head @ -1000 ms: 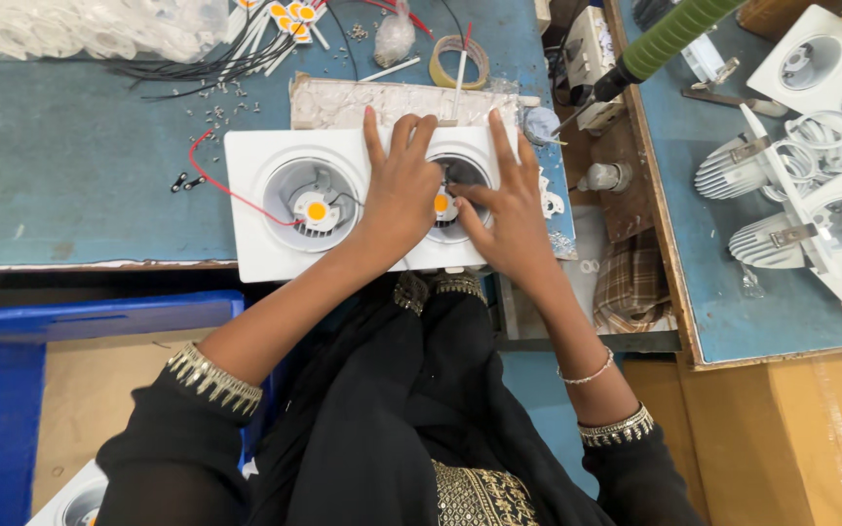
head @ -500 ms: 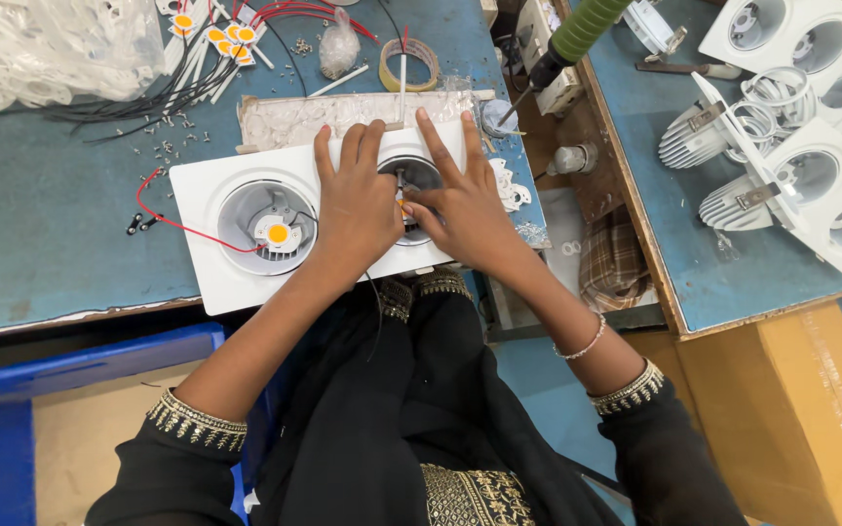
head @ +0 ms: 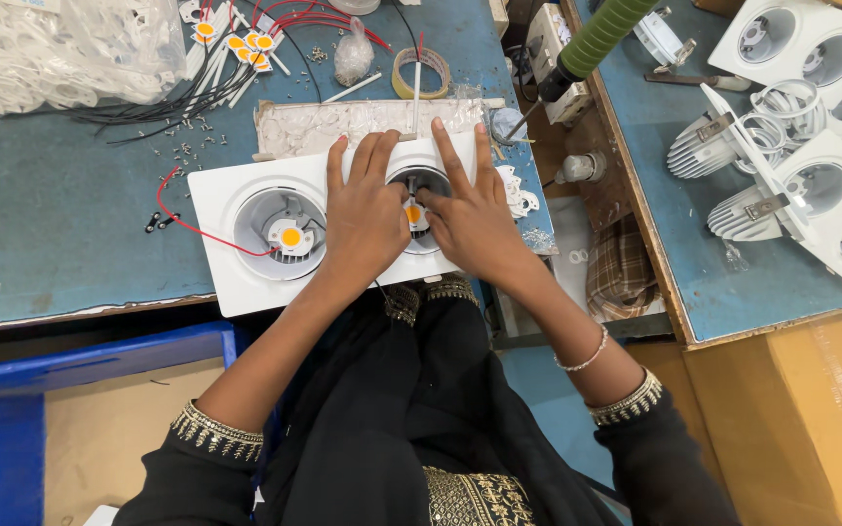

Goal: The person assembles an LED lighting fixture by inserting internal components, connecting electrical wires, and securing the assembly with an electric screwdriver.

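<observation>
A white rectangular twin downlight housing (head: 221, 200) lies on the blue bench. Its left round well holds a small yellow chip (head: 290, 237) with red and black wires. My left hand (head: 363, 219) lies flat on the housing's middle, thumb at the rim of the right well (head: 419, 210). My right hand (head: 475, 209) rests over that well's right side with fingers spread, thumb touching a second yellow chip (head: 413, 213) inside it. Neither hand grips anything that I can see.
Behind the housing lie a foil-like tray (head: 343, 125), a tape roll (head: 419, 70), loose chips with wires (head: 236, 44) and a bag of white parts (head: 51, 49). A green-handled tool (head: 596, 39) hangs at right. Finished white housings (head: 830, 205) and heat sinks fill the right bench.
Both hands stay pressed on the housing's right well; the fingers shifted slightly. The view moved, so the housing now appears lower and more centred.
</observation>
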